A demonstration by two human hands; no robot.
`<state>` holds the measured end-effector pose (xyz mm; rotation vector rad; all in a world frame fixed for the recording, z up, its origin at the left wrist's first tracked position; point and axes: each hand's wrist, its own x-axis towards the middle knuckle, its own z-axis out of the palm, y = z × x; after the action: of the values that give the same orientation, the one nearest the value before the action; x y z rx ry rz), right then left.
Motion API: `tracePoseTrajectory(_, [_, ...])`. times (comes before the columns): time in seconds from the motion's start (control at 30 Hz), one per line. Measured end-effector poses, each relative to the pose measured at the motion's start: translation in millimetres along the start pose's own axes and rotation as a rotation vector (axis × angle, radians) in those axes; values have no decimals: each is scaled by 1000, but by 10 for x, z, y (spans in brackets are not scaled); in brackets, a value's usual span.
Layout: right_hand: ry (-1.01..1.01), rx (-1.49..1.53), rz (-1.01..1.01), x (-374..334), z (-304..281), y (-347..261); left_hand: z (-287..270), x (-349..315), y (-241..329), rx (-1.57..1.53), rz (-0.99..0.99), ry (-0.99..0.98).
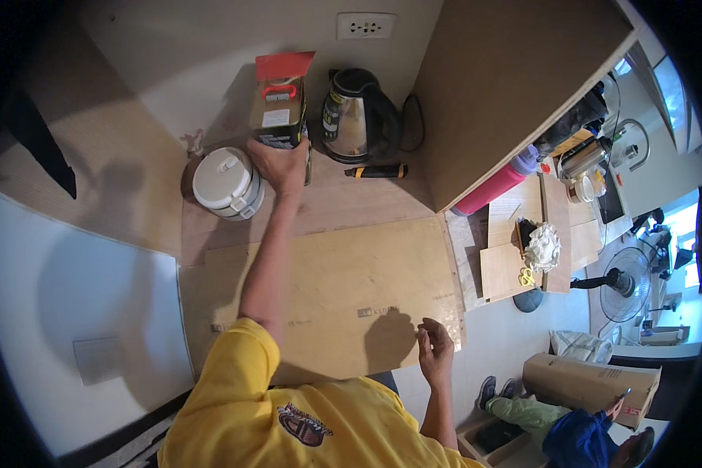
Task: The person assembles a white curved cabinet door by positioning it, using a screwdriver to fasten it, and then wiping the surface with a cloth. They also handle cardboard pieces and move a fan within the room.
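My left hand (285, 164) reaches across the counter and grips the near lower side of a tall rectangular box (281, 117). The box is brown and dark, with a red handle on top and a red flap raised at the back. To its left is a small white rice cooker (225, 183) with its lid down. A steel electric kettle (353, 117) with a black handle stands to its right. My right hand (437, 351) hovers by the near right edge of the counter, fingers loosely bent and apart, with nothing visible in it.
A brown board (351, 273) covers the counter's front. A black-and-orange utility knife (377, 171) lies before the kettle. Right of a wooden partition (515, 86) are a pink bottle (495, 187) and yellow scissors (526, 276). A person (561, 429) sits low beside a long carton (589, 384).
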<state>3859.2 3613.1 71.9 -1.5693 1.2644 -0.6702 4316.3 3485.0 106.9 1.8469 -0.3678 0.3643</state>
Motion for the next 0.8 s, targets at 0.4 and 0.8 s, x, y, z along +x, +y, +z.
tracePoseTrajectory(0.4, [-175, -279, -290, 357, -378, -304, 176, -1157, 881, 106, -288, 109])
tracePoseTrajectory(0.8, [-161, -255, -283, 134, -115, -245, -2096, 93, -1185, -276, -486, 112])
